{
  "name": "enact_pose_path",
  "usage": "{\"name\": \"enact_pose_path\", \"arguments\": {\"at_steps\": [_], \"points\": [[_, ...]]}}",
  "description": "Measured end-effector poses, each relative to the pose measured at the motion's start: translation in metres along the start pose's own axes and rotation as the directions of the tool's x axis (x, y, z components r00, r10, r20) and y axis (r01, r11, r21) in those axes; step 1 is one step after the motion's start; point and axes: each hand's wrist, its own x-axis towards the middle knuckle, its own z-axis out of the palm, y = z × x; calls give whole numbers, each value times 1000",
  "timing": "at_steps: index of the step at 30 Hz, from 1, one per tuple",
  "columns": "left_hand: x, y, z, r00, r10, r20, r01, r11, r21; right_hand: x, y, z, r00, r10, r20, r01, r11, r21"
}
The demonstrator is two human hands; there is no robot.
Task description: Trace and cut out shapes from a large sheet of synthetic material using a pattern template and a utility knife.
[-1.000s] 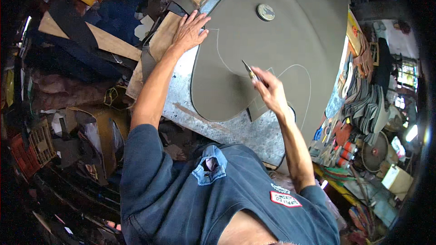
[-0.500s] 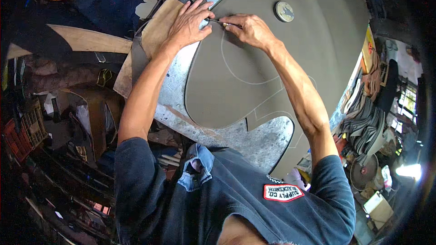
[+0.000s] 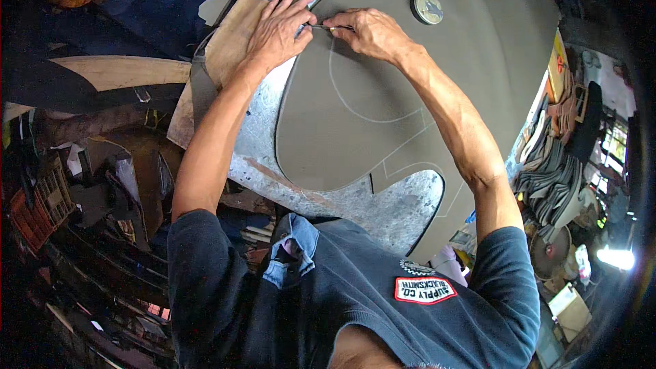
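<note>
Knife mostly hidden, pinched in right grip; tip unclear beside splayed left grip.

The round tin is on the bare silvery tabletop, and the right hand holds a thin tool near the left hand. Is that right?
Not quite: the round tin is on the grey-brown sheet, as the head view shows. The right hand does hold a thin tool near the left hand.

We see a smooth, matt sheet, a mottled, metal-looking worktop, a bare wooden board and a glossy round tin.
</note>
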Motion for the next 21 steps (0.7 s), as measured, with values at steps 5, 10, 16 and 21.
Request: {"name": "enact_pose_path", "arguments": {"at_steps": [5,10,16,21], "points": [[2,5,0,1000,-14,-25,14,1000,-1,-7,-1,-4,999,16,-31,-15,1000,6],[1,5,-2,999,-45,23,45,999,1,-9,-2,-2,999,40,-33,-41,999,-11],[3,6,-1,999,-35,8,35,999,-15,-26,16,-5,996,87,-26,-87,996,-6],[2,3,-1,999,-3,-41,3,1000,9,-29,14,-10,991,134,1,-134,991,6]]}}
